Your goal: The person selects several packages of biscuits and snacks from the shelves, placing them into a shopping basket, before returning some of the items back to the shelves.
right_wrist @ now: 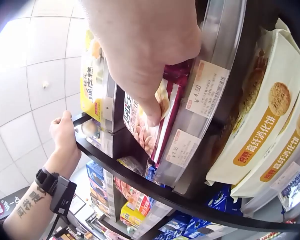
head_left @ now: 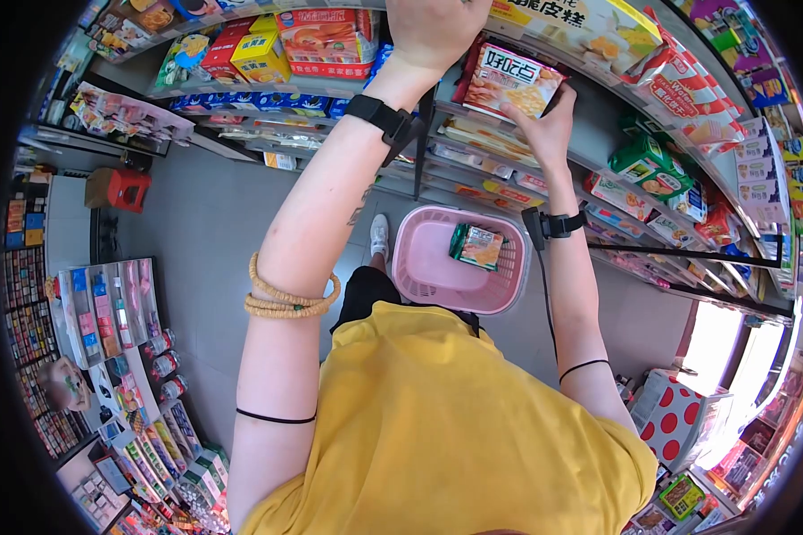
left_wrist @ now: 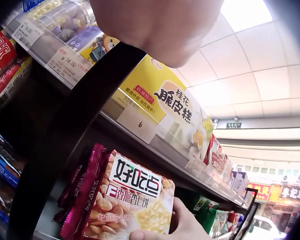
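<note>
My right hand grips a red-and-white packet of almond biscuits at the front of a shelf. In the left wrist view, its thumb lies across the lower front of the biscuit packet, fingers at the right side. More dark red packaging shows just behind. My left hand is raised at the upper shelf, partly cut off in the head view. The right wrist view has that left hand beside the top of a black shelf post; I cannot tell whether its fingers wrap the post.
A pink basket stands on the floor by my feet, with a green biscuit packet inside. Above the biscuits is a yellow-and-white cake box. Price tags line the shelf edge. Green packets sit further right.
</note>
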`<action>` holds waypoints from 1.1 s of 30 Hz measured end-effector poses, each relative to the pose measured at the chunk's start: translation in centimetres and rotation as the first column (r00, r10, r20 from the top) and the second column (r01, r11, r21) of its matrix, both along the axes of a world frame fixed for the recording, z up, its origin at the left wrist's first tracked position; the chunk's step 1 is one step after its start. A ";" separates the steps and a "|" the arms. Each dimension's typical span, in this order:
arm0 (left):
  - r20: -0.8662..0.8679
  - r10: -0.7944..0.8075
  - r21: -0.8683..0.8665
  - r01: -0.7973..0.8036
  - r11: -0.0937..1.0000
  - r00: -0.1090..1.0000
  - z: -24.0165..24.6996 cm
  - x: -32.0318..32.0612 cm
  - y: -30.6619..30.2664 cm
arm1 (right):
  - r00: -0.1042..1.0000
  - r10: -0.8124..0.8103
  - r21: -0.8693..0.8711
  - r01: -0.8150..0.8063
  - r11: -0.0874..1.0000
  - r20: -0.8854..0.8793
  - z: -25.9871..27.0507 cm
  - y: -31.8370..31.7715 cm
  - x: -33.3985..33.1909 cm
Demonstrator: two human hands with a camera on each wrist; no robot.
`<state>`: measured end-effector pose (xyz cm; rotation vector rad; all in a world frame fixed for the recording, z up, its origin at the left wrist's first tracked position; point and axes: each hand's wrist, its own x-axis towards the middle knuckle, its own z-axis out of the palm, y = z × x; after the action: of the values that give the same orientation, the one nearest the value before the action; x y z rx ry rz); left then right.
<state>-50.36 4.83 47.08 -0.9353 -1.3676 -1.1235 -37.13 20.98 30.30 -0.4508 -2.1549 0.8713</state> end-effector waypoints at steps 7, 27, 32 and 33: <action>-0.035 -0.021 0.023 0.022 1.000 0.999 -0.4 -0.7 0.2 | 1.000 -0.012 -0.035 0.011 0.999 -0.016 0.9 -0.5 -0.2; 0.020 -0.037 -0.013 0.037 0.999 0.999 0.3 0.2 -0.3 | 0.992 -0.122 0.130 0.121 0.984 0.004 0.3 -0.8 1.2; 0.026 -0.027 -0.011 0.027 1.000 0.999 0.4 0.3 -0.4 | 0.998 0.038 -0.173 -0.045 0.984 -0.041 2.4 -4.0 6.1; 0.030 -0.028 -0.014 0.029 0.999 0.999 0.5 0.5 -0.3 | 0.980 0.159 -0.376 -0.192 0.907 -0.117 3.0 -4.7 7.1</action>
<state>-49.89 4.48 47.58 -0.9549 -1.3918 -1.1542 -30.03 16.28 33.31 -0.4066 -1.9683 1.4051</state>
